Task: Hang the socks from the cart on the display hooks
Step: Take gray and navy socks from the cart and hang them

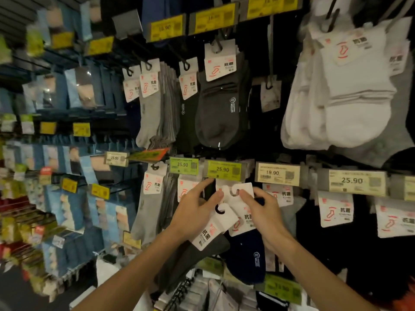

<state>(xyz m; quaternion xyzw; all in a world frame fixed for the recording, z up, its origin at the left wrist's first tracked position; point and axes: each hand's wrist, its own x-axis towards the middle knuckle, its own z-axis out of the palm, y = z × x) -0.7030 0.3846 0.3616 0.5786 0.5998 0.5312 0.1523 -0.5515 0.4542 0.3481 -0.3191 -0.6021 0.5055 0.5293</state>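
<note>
Your left hand (197, 209) is curled round the white card of a grey sock pair (202, 250), with its forefinger stretched up to the green price tag (222, 169). Your right hand (263, 213) pinches the card of a navy sock pair (247, 254), and the card's hanging hole sits just under that tag. Above, dark grey socks (220, 113) and white socks (350, 122) hang from display hooks (184, 63). Blue packets (74, 86) fill the shelves to your left.
</note>
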